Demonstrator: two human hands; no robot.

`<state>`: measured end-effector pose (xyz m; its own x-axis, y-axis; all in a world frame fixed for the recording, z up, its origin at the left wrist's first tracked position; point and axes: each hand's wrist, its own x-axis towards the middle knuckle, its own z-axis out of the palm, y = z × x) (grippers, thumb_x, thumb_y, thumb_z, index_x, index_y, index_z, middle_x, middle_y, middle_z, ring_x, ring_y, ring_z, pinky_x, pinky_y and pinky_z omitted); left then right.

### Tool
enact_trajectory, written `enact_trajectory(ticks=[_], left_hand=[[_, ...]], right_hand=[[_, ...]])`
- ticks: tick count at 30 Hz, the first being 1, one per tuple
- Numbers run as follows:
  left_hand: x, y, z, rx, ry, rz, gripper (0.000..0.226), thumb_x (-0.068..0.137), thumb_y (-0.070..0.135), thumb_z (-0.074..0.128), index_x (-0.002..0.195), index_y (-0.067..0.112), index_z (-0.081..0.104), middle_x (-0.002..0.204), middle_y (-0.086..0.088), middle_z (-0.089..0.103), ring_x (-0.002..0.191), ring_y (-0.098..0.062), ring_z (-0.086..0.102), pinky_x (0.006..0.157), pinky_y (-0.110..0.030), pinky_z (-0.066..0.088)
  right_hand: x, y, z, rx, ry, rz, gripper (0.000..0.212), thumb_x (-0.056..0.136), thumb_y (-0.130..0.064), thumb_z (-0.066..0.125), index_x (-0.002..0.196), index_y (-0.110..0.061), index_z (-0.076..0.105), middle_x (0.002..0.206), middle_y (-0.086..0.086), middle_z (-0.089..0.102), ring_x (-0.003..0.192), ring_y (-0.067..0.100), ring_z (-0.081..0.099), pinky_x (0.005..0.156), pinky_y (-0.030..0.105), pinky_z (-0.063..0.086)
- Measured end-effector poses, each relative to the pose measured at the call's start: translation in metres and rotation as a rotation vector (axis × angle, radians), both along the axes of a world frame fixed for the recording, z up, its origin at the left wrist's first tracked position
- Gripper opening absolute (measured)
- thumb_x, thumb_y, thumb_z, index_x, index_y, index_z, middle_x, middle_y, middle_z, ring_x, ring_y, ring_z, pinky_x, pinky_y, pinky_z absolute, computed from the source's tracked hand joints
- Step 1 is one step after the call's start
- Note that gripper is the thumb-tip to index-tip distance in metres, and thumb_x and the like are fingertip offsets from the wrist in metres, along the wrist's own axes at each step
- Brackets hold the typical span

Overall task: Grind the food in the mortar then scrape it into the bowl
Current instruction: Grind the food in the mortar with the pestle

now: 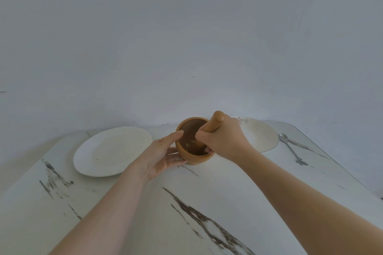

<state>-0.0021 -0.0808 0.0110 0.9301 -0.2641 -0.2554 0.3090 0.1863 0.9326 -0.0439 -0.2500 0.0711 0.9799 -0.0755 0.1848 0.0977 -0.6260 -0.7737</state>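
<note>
Because grinding pushes sideways as well as down, the left hand [161,155] cups the mortar [194,159] from its left, thumb up at the rim and fingers wrapped around the lower wall, most likely to stop it sliding on the smooth marbled table [186,203]. The right hand [223,138] is closed in a fist around the pestle [213,123], which leans in from the right with its lower end down inside the mortar. A few pale bits of food [189,144] lie on the dark inner wall, so grinding looks like the step in hand. The bowl [261,134] waits just behind the right hand, close enough for scraping later, with a spoon [290,147] beyond it. A white plate [109,151] sits to the left.
</note>
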Motion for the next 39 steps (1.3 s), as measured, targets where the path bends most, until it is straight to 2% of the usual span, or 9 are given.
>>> enact_trajectory(ticks=[4,7,12,20,24,30,33,36,39], left_hand=[[0.001,0.000,0.000,0.014,0.004,0.004,0.043,0.081,0.036,0.070,0.113,0.007,0.065,0.108,-0.021,0.071,0.099,-0.032,0.070,0.079,-0.039,0.060],[0.001,-0.001,0.000,0.026,0.008,-0.001,0.044,0.080,0.036,0.071,0.113,0.008,0.066,0.108,-0.021,0.071,0.099,-0.031,0.070,0.080,-0.040,0.059],[0.002,0.000,0.000,0.039,0.011,-0.007,0.039,0.081,0.035,0.070,0.110,0.009,0.067,0.107,-0.021,0.071,0.099,-0.032,0.070,0.082,-0.041,0.058],[0.003,0.001,0.002,0.110,0.009,-0.015,0.036,0.080,0.035,0.072,0.107,0.011,0.067,0.105,-0.019,0.072,0.097,-0.033,0.070,0.085,-0.041,0.057],[0.002,0.003,0.002,0.123,0.004,-0.008,0.042,0.076,0.036,0.073,0.109,0.011,0.067,0.105,-0.019,0.072,0.099,-0.031,0.070,0.086,-0.040,0.057],[0.001,0.003,0.009,0.134,0.055,-0.057,0.042,0.077,0.038,0.073,0.109,0.011,0.067,0.109,-0.024,0.068,0.096,-0.036,0.070,0.088,-0.042,0.056],[0.003,0.006,0.012,0.152,0.080,-0.111,0.051,0.068,0.042,0.075,0.107,0.011,0.068,0.105,-0.024,0.069,0.089,-0.035,0.071,0.086,-0.040,0.057],[0.005,0.006,0.013,0.143,0.080,-0.111,0.036,0.080,0.038,0.070,0.104,0.011,0.068,0.103,-0.021,0.069,0.087,-0.031,0.071,0.081,-0.039,0.059],[0.008,0.004,0.013,0.154,0.063,-0.110,0.026,0.085,0.036,0.067,0.098,0.013,0.069,0.098,-0.015,0.069,0.085,-0.027,0.069,0.077,-0.039,0.059]], right_hand=[[0.000,-0.001,-0.004,0.030,0.006,-0.015,0.020,0.075,-0.013,0.058,0.058,-0.013,0.047,0.053,0.005,0.063,0.052,0.019,0.067,0.055,0.024,0.051],[0.001,-0.002,-0.007,0.069,0.010,-0.029,0.015,0.076,-0.013,0.058,0.062,-0.011,0.051,0.055,0.005,0.065,0.050,0.016,0.066,0.052,0.023,0.050],[0.001,0.002,-0.013,0.087,-0.026,-0.020,0.016,0.077,-0.014,0.059,0.075,0.000,0.065,0.064,0.013,0.072,0.060,0.022,0.072,0.061,0.031,0.059],[0.000,0.005,-0.020,0.131,-0.097,-0.050,0.017,0.078,-0.014,0.060,0.081,-0.002,0.071,0.075,0.016,0.074,0.071,0.032,0.071,0.071,0.047,0.059],[0.001,0.006,-0.020,0.163,-0.108,-0.100,0.013,0.079,-0.016,0.063,0.080,-0.008,0.073,0.075,0.013,0.074,0.074,0.031,0.071,0.074,0.045,0.059],[0.005,-0.002,-0.009,0.113,-0.099,-0.149,0.023,0.070,-0.029,0.063,0.079,-0.010,0.070,0.073,0.010,0.073,0.069,0.028,0.070,0.067,0.043,0.060],[0.011,-0.015,0.005,0.081,-0.124,-0.189,0.030,0.067,-0.034,0.062,0.077,-0.007,0.070,0.072,0.011,0.072,0.068,0.026,0.070,0.068,0.042,0.060],[0.016,-0.017,0.013,0.004,-0.115,-0.176,0.031,0.068,-0.033,0.063,0.076,-0.003,0.068,0.074,0.011,0.071,0.069,0.024,0.067,0.069,0.042,0.057],[0.020,-0.014,0.012,-0.076,-0.096,-0.164,0.024,0.069,-0.033,0.066,0.069,-0.010,0.060,0.068,0.005,0.064,0.068,0.022,0.063,0.064,0.037,0.054]])
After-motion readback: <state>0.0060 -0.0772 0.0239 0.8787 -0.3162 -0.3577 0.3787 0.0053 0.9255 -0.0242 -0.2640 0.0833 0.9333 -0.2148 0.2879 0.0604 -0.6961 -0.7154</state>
